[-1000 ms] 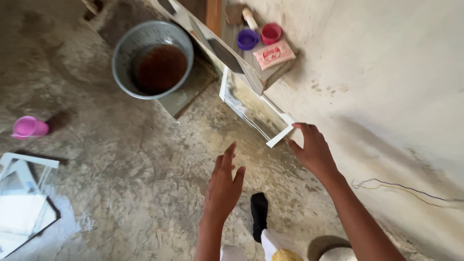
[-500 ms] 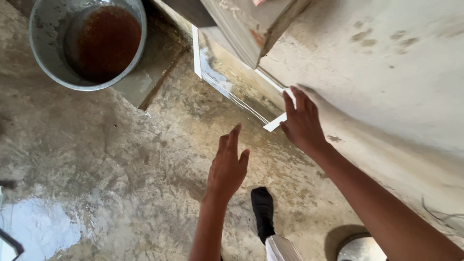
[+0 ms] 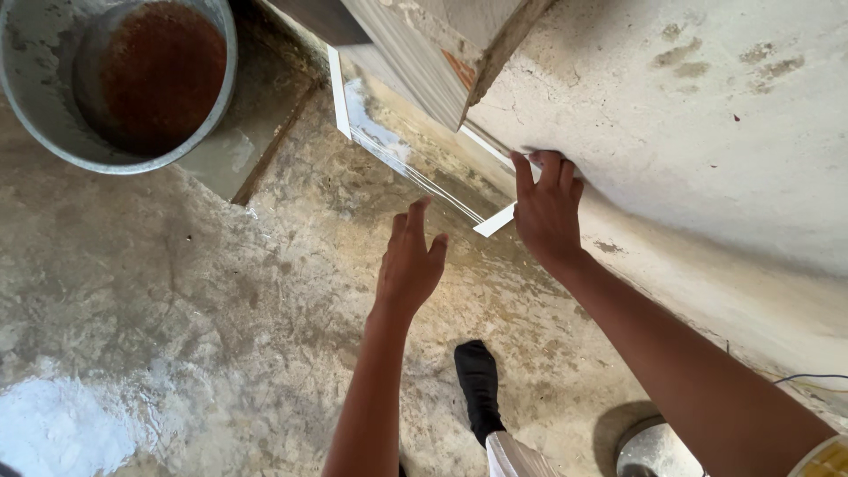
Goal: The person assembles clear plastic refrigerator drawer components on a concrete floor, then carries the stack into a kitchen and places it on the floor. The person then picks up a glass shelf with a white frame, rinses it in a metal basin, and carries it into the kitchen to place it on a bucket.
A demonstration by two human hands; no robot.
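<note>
A white-framed glass pane (image 3: 389,141) leans against the wall, its lower edge on the concrete floor. My right hand (image 3: 546,208) rests on the pane's right end near its top corner, fingers spread against the frame and wall. My left hand (image 3: 411,261) hovers open just in front of the pane's lower white edge, fingers apart, holding nothing. Whether the right hand grips the frame or only presses on it is hard to tell.
A grey metal basin (image 3: 115,79) with rusty brown liquid stands at the upper left beside a shallow floor recess. A wooden ledge (image 3: 433,44) overhangs the pane. My foot in a black sock (image 3: 479,384) is below. A wet patch (image 3: 62,424) shines lower left.
The view has moved closer to the pane and wall. Both hands have come nearer to the pane, the left one reaching forward toward its lower edge. The shelf items and pink cup have left view.
</note>
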